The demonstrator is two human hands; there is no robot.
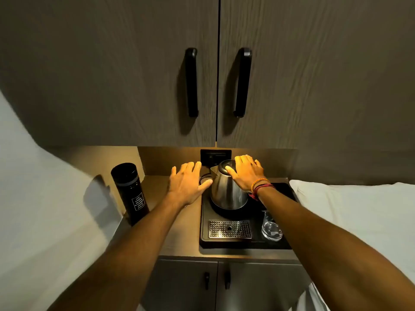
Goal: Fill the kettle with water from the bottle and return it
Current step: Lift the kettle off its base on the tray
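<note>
A steel kettle (225,191) with a black lid stands on its round base on a black tray (205,221). My right hand (246,172) lies spread over the kettle's lid and right side, thumb on the lid, hiding the handle. My left hand (187,182) hovers just left of the kettle with fingers apart, its thumb beside the spout, holding nothing. A tall black bottle (130,194) with its cap on stands upright on the counter at the far left.
A drinking glass (271,227) and a perforated metal drip grate (229,229) sit at the tray's front. A wall socket (215,157) is behind the kettle. Cupboard doors hang overhead. White bedding (359,212) lies right of the counter.
</note>
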